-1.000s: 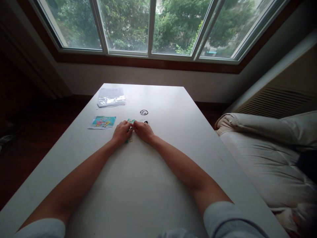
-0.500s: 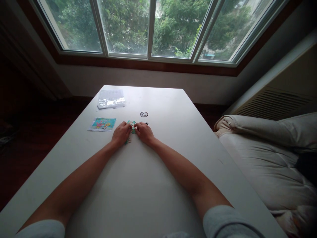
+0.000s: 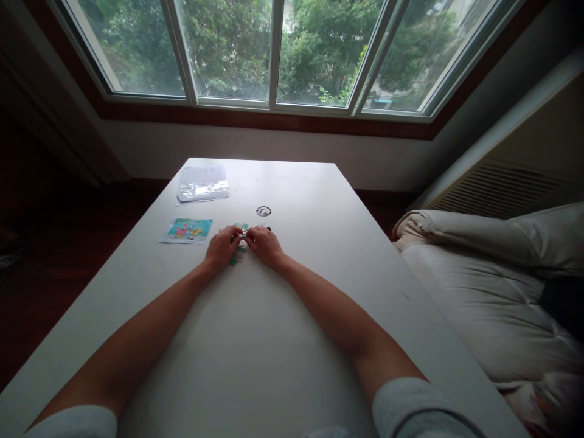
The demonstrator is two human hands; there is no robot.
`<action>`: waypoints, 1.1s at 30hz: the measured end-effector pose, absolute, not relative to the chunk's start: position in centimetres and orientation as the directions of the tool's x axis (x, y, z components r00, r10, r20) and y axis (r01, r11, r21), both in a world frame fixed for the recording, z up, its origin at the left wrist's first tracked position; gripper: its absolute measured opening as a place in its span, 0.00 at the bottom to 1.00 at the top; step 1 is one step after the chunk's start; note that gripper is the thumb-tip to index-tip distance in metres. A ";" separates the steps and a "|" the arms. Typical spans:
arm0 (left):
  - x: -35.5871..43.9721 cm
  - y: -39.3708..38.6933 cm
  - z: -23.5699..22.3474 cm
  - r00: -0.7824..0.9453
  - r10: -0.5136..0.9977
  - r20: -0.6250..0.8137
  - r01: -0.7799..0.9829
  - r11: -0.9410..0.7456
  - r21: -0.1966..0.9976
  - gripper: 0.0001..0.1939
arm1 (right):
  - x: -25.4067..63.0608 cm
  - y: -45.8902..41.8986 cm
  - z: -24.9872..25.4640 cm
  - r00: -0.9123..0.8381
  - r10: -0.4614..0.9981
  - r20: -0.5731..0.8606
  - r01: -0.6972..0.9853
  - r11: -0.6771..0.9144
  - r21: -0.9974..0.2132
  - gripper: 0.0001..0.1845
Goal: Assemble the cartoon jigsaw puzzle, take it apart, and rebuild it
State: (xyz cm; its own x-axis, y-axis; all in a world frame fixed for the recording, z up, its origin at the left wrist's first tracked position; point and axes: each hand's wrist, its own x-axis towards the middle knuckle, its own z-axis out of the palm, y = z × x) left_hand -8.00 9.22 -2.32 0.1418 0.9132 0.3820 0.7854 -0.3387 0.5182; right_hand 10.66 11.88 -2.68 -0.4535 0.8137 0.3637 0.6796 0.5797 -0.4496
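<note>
Green pieces (image 3: 235, 261) lie on the table (image 3: 228, 340) around the left hand (image 3: 222, 249) and right hand (image 3: 265, 244), fingertips seemingly pinching one together, a handling step calling next for fine, steady control.

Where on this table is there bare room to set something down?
The white table is bare between the left forearm and right forearm, and between the right forearm and the edge facing the sofa. Crowded at the left hand and right hand: puzzle pieces, with the cartoon picture to the left.
</note>
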 end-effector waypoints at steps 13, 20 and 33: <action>-8.5 9.6 -2.2 0.059 0.913 0.404 0.722 -0.319 0.614 0.11 | 10.4 11.9 -2.4 -0.430 0.796 0.426 0.599 0.604 -0.525 0.09; -9.1 9.6 -2.6 0.065 0.891 0.450 0.700 -0.362 0.616 0.12 | 11.1 11.7 -2.5 -0.432 0.792 0.432 0.568 0.611 -0.552 0.10; -9.8 8.9 -2.2 0.057 0.913 0.403 0.731 -0.313 0.607 0.13 | 11.6 11.6 -1.9 -0.495 0.804 0.329 0.616 0.592 -0.519 0.10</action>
State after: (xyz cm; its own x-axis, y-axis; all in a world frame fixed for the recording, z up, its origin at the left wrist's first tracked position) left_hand -9.82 8.86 -2.24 0.0568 0.9135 0.4029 0.7306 -0.3131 0.6068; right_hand 11.59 11.58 -1.92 -0.4955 0.8039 0.3290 0.6163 0.5923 -0.5190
